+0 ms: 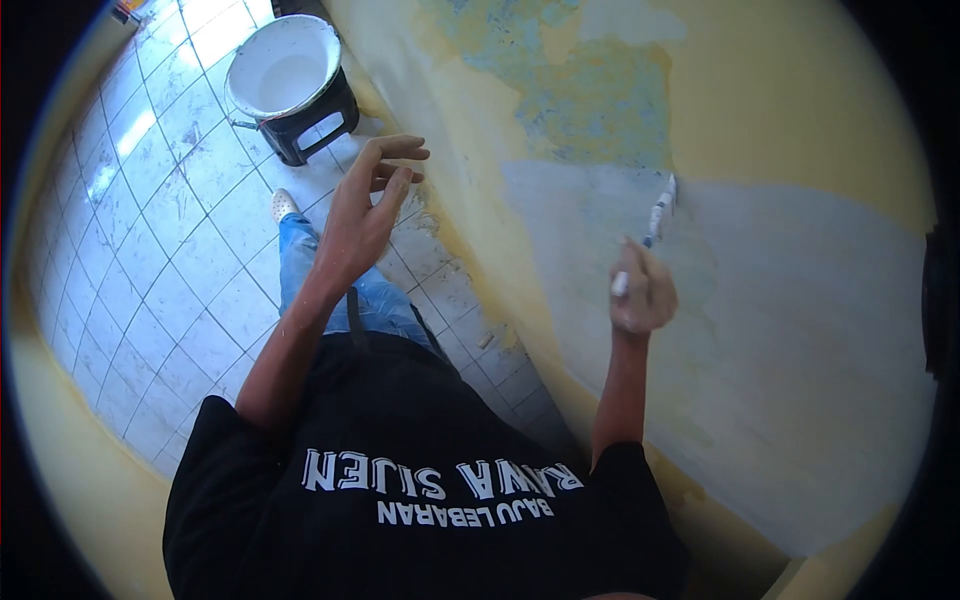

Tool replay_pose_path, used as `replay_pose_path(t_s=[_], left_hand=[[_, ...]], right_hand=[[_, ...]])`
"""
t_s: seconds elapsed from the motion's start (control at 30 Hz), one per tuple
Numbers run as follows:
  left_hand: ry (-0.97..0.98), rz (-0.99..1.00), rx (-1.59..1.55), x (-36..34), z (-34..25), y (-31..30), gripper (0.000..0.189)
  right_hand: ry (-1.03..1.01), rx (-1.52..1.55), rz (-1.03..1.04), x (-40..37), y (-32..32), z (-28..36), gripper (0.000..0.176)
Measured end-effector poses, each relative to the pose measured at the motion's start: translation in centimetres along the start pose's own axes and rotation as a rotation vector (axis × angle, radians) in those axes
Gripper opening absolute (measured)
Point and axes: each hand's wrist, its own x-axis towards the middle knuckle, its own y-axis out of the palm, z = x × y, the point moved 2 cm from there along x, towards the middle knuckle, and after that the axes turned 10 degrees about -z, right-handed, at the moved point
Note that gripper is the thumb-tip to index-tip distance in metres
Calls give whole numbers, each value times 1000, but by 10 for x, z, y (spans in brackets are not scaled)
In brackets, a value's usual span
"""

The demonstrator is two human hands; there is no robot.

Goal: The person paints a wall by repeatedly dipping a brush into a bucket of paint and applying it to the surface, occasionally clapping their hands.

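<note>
My right hand (645, 290) is closed around the handle of a paintbrush (659, 212), whose white-coated bristles touch the wall (780, 130). The bristle tip meets the upper edge of a whitish painted area (760, 290), just under a patch of mottled blue-green and yellow (600, 105). Raised in the air to the left, my left hand (365, 205) holds nothing; its fingers are loosely bent and apart. Beyond that hand is a white bucket (285, 65) with pale liquid inside, resting on a dark stool (322, 125).
White tiles (165, 230) cover the floor, with smudges and debris along the wall's foot. My foot in a light shoe (284, 204) stands near the stool. A dark object (935, 300) is at the far right edge. Yellow wall also shows at lower left.
</note>
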Motion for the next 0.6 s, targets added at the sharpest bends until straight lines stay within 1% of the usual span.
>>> replay_pose_path(t_s=[0.03,0.1,0.17,0.27,0.3,0.4,0.47,0.5,0.53,0.6], left_hand=[[-2,7,-7,0,-2,3,34],[-8,24,-12,-1,-11,8,33],[-13,36,0,-1,-14,10,33],[-18,54,17,-4,-22,11,33],[-22,52,26,-4,-23,10,33],[-11,28,36,-7,-19,6,33],[-30,17,54,-8,-15,0,34],[-37,15,56,-7,-12,-1,34],[-29,17,63,-7,-9,-3,34],[-13,11,67,-7,0,-5,35]], right_hand=[[-35,24,16,-5,12,3,29],[31,117,168,-26,34,13,43],[75,201,245,-49,66,16,50],[130,325,402,-92,100,21,52],[227,384,372,-96,104,22,45],[367,369,251,-106,102,-1,32],[357,243,101,-89,80,-31,19],[370,161,43,-71,60,-44,16],[379,75,-13,-49,36,-52,15],[323,-18,-174,-9,-8,-53,18]])
